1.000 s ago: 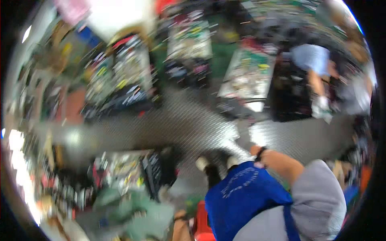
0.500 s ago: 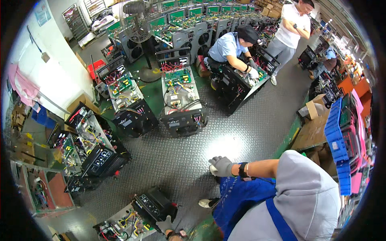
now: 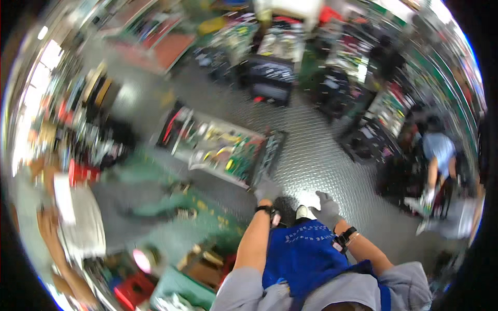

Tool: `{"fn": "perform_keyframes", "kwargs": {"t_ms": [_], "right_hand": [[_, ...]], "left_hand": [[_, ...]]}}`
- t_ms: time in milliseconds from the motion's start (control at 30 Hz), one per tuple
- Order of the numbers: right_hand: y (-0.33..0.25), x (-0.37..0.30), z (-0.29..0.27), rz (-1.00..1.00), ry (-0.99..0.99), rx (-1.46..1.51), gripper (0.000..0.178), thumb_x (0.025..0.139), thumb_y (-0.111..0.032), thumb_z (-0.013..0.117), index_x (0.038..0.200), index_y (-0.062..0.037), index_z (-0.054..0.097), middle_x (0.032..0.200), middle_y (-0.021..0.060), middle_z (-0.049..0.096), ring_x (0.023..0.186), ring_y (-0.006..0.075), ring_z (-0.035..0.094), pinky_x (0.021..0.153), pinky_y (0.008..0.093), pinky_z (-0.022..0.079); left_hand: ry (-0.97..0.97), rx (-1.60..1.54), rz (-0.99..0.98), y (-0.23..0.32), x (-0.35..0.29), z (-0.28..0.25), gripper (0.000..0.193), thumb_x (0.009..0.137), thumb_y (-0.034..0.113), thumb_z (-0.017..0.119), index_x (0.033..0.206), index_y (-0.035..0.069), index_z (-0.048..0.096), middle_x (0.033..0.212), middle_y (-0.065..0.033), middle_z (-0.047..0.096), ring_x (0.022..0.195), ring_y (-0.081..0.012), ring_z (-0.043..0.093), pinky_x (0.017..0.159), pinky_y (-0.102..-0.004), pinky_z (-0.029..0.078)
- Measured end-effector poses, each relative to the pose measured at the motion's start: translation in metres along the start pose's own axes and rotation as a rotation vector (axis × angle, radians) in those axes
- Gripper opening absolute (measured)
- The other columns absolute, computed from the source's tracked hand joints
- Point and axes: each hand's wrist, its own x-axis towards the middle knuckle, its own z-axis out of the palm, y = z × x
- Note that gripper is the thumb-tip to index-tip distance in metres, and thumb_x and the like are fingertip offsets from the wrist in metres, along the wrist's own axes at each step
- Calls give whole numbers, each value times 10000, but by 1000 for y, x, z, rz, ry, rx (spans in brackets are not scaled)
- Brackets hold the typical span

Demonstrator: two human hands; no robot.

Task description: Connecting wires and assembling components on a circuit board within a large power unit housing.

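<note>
Patterned grey metal floor (image 3: 311,140) takes up most of the middle, with a worn green stretch (image 3: 207,207) lower left. Wearer has on a blue apron (image 3: 303,254) over a light grey top.

Chassis unit (image 3: 220,147), long and uncovered: lies on the floor left of centre, ahead and left of the wearer, circuit boards and wiring exposed. Its dark end panel (image 3: 270,155) is turned toward the right.

Left edge: a person (image 3: 85,220), pale top, dark grey trousers. Far right: a co-worker in light blue (image 3: 438,150), bent beside dark equipment. More units stand across the top, one with a black end (image 3: 270,72) facing this way; detail smeared by blur.

Hands, both grey-gloved. Left hand (image 3: 268,189) is at the near corner of the unit, by the end panel; grip and contact too blurred to tell. Right hand (image 3: 328,210) hangs above the floor, well apart from the unit, fingers spread wide, nothing seen in it.

Dark bands on both wrists. One pale shoe tip (image 3: 302,211) between the hands.
</note>
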Motion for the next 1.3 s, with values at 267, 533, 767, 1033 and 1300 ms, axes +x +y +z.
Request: {"fn": "perform_keyframes", "kwargs": {"t_ms": [267, 533, 767, 1033, 1300], "right_hand": [[-59, 63, 3, -343, -85, -71, 634, 804, -308, 671, 1316, -58, 391, 1226, 243, 522, 1079, 411, 544, 896, 475, 455], [-68, 95, 4, -202, -359, -7, 824, 793, -343, 665, 1427, -31, 243, 1212, 337, 510, 1101, 466, 520, 946, 484, 422], [-26, 101, 25, -213, -225, -108, 809, 793, -397, 625, 1432, -48, 273, 1228, 342, 509, 1091, 470, 531, 931, 472, 442], [-25, 60, 30, 175, -71, 99, 764, 783, -351, 639, 1405, -29, 334, 1122, 343, 570, 1041, 464, 563, 875, 476, 461], [-92, 13, 26, 282, 30, 286, 777, 779, -420, 650, 1387, -25, 369, 1346, 314, 429, 1253, 440, 417, 1021, 439, 366]], "left_hand": [[-18, -36, -73, -33, -10, 70, 959, 735, 373, 699, 1444, 39, 146, 1363, -260, 392, 1275, -388, 409, 1005, -480, 388], [332, -329, -66, -27, -91, 83, 774, 734, 315, 695, 1384, 112, 325, 1363, -175, 433, 1238, -401, 437, 1010, -490, 379], [225, -343, -421, -156, -167, 44, 563, 780, 354, 635, 1256, 97, 479, 1177, -193, 576, 1135, -367, 530, 935, -474, 432], [115, -204, -387, -240, -165, -39, 486, 828, 388, 592, 1210, 104, 494, 1153, -188, 582, 1108, -368, 545, 904, -473, 438], [119, -195, -169, -276, -131, -96, 480, 807, 358, 610, 1193, 76, 565, 1160, -200, 596, 1113, -352, 552, 906, -458, 447]]}}
